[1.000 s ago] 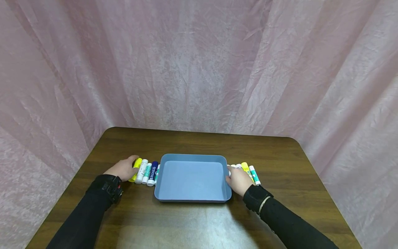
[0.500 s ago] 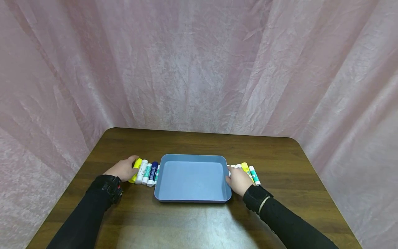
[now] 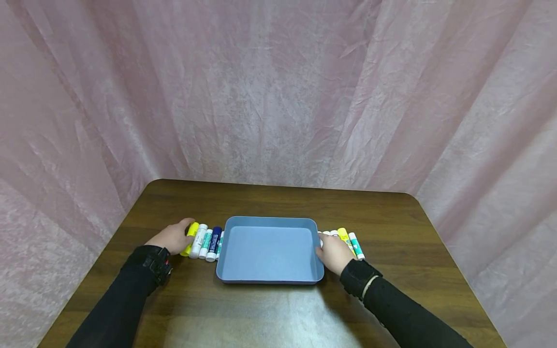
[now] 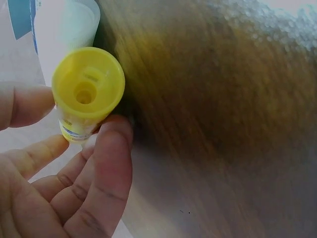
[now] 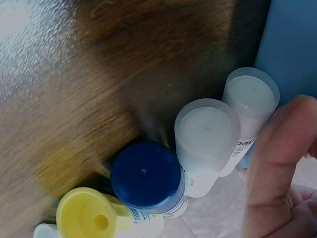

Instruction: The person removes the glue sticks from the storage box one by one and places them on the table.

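Glue sticks lie side by side in two rows, one on each side of a shallow blue-grey tray. My left hand pinches the yellow glue stick at the far left of its row, thumb and fingers on its sides. The hollow yellow end faces the left wrist camera. At the tray's right rim, my right hand has its thumb and a fingertip around the white-capped glue stick closest to the tray. Another white-capped glue stick and a blue-capped one lie beside it.
Left of the tray are white, green-labelled and dark blue glue sticks. On the right, a yellow and a green-labelled glue stick end the row. The wooden table backs onto a pink curtain.
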`<action>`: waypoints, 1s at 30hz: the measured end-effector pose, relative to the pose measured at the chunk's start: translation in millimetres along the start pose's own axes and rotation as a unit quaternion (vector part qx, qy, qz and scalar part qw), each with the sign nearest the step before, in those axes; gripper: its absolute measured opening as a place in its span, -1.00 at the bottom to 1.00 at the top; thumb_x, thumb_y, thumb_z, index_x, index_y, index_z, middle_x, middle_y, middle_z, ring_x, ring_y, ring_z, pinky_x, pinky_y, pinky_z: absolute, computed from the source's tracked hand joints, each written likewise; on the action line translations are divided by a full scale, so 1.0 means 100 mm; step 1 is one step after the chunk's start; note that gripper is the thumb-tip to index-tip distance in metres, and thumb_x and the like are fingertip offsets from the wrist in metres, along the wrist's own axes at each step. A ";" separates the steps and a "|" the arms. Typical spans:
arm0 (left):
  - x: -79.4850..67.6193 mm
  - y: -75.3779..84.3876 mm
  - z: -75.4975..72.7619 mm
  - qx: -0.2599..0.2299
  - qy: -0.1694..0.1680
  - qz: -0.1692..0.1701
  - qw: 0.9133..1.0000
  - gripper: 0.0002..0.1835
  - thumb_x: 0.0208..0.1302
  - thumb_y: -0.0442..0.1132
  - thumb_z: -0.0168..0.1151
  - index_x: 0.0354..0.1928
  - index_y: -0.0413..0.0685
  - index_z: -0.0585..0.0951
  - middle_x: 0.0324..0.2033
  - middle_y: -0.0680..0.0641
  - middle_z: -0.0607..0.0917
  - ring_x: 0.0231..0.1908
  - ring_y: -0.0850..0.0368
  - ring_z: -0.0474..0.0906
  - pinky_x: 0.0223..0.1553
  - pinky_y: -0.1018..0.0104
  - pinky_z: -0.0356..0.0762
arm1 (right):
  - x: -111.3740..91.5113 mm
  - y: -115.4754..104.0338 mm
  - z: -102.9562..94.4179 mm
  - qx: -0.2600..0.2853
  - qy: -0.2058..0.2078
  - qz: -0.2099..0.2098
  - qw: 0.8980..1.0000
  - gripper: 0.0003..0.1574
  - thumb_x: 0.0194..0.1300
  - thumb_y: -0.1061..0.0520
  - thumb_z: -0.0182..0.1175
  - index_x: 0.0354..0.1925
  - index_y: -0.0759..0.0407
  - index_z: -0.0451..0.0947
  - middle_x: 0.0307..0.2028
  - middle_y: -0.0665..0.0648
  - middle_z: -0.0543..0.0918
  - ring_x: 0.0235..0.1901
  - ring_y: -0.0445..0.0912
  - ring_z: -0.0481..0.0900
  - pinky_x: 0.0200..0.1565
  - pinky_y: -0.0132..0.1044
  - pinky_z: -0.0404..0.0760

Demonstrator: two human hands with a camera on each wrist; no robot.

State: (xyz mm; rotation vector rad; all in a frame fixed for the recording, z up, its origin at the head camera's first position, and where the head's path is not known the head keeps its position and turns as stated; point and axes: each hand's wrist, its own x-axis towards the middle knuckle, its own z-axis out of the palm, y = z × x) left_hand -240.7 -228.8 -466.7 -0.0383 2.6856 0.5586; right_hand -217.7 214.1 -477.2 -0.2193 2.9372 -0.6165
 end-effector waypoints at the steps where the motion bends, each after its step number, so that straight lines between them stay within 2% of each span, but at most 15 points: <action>1: 0.00 0.00 0.00 0.000 0.000 0.000 1.000 -0.26 0.46 -0.14 0.13 0.54 -0.26 0.11 0.32 -0.56 0.38 -0.02 -0.22 0.52 0.02 -0.12 0.50 | 0.00 0.00 0.00 -0.001 0.000 -0.001 1.000 -0.40 0.37 0.17 0.32 0.29 0.40 0.50 -0.23 0.25 0.76 -0.52 -0.10 0.57 -0.47 -0.33 0.54; 8: 0.00 0.00 0.00 0.003 0.003 0.002 1.000 -0.26 0.46 -0.14 0.14 0.54 -0.26 0.12 0.32 -0.56 0.38 -0.03 -0.22 0.52 0.01 -0.11 0.50 | -0.01 -0.02 0.00 -0.008 0.003 -0.004 1.000 -0.40 0.37 0.15 0.32 0.28 0.41 0.50 -0.25 0.25 0.76 -0.51 -0.11 0.58 -0.44 -0.32 0.58; 16: 0.00 0.01 0.01 0.002 0.006 -0.003 1.000 -0.26 0.46 -0.13 0.12 0.54 -0.26 0.11 0.32 -0.55 0.39 0.00 -0.23 0.52 0.06 -0.15 0.50 | 0.00 -0.02 -0.01 -0.015 0.009 -0.008 1.000 -0.41 0.37 0.13 0.32 0.26 0.42 0.52 -0.16 0.30 0.78 -0.48 -0.09 0.62 -0.38 -0.26 0.65; 20: -0.01 0.01 0.01 0.003 0.010 -0.004 1.000 -0.26 0.46 -0.13 0.13 0.54 -0.26 0.12 0.32 -0.56 0.39 -0.01 -0.24 0.52 0.05 -0.16 0.50 | 0.00 -0.01 -0.01 -0.020 0.019 -0.017 0.999 -0.43 0.37 0.12 0.32 0.22 0.43 0.55 -0.06 0.34 0.76 -0.32 -0.01 0.70 -0.17 -0.10 0.72; 24: -0.02 0.01 0.00 0.002 0.010 -0.008 1.000 -0.26 0.46 -0.13 0.13 0.54 -0.25 0.12 0.33 -0.56 0.38 0.00 -0.25 0.52 0.06 -0.18 0.49 | 0.00 0.01 -0.02 -0.032 0.036 -0.029 0.998 -0.45 0.37 0.11 0.32 0.19 0.44 0.57 0.01 0.37 0.74 -0.14 0.08 0.74 -0.01 0.02 0.70; 26: -0.02 0.01 0.00 0.001 0.010 -0.009 1.000 -0.25 0.46 -0.12 0.13 0.55 -0.24 0.11 0.34 -0.56 0.36 0.04 -0.27 0.51 0.10 -0.21 0.49 | 0.01 0.01 -0.02 -0.037 0.043 -0.034 0.998 -0.46 0.36 0.12 0.31 0.18 0.44 0.57 -0.02 0.37 0.75 -0.15 0.08 0.74 -0.02 0.02 0.70; 30: -0.02 0.00 0.00 0.003 0.016 -0.004 1.000 -0.25 0.47 -0.12 0.12 0.55 -0.26 0.10 0.37 -0.56 0.32 0.19 -0.37 0.45 0.23 -0.31 0.41 | 0.02 0.02 -0.05 -0.033 0.046 -0.035 0.998 -0.44 0.37 0.11 0.30 0.21 0.43 0.56 -0.28 0.28 0.77 -0.39 -0.02 0.69 -0.16 -0.05 0.69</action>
